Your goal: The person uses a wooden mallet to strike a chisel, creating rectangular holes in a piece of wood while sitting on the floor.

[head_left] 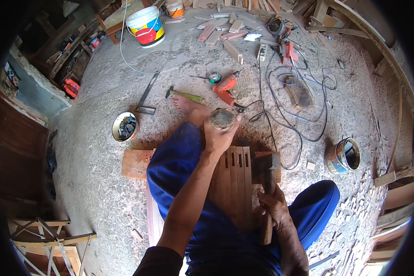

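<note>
My left hand (218,135) is raised over my bare foot (186,105), gripping a roundish, weathered grey-brown block (221,118). My right hand (273,204) is closed on the wooden handle of a hammer (269,181) with a dark, heavy head, held upright beside several slotted wooden pieces (232,165). These pieces lie between my legs, near a flat reddish-brown board (134,163). A red drill (225,89) and a green-handled hammer (187,96) lie on the floor beyond my foot.
A tub of dark bits (124,126) and metal square (145,110) sit left; a bucket (342,156) right. Cables (301,129), power tools (290,53), scrap wood (234,34) and a large bucket (145,27) lie ahead. Wooden frames (50,237) stand lower left; timber (398,202) lines the right.
</note>
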A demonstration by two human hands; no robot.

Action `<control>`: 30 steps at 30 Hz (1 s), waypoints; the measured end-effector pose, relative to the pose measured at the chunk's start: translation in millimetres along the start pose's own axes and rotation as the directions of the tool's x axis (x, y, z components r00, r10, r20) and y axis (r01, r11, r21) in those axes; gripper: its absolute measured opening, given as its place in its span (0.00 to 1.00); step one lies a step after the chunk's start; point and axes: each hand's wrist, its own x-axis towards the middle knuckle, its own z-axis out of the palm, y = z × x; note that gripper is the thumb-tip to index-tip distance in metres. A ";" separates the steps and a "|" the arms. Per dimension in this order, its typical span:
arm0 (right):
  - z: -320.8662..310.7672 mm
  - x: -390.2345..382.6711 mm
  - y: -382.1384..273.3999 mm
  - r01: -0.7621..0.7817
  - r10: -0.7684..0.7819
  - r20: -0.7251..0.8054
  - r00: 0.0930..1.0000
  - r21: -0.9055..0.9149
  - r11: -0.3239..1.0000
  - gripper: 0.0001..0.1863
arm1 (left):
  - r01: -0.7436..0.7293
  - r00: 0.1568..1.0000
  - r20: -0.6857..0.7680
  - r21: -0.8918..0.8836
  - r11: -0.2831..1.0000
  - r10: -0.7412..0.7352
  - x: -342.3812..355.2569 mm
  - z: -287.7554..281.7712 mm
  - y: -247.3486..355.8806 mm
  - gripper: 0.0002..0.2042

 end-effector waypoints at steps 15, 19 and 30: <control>-4.4 -1.3 -1.9 0.033 -0.034 0.025 0.999 0.038 0.999 0.24 | -0.079 0.994 -0.073 0.035 0.996 0.081 4.1 17.3 -12.9 0.07; -6.8 -5.9 -5.6 0.068 -0.069 0.041 0.997 0.024 0.997 0.25 | -0.085 0.994 -0.064 0.004 0.996 0.086 0.8 16.3 -10.4 0.09; 5.4 -19.5 -43.2 0.189 -0.172 0.079 0.982 -0.478 0.858 0.31 | -0.138 0.985 -0.096 0.044 0.989 0.142 -6.1 2.3 -5.6 0.11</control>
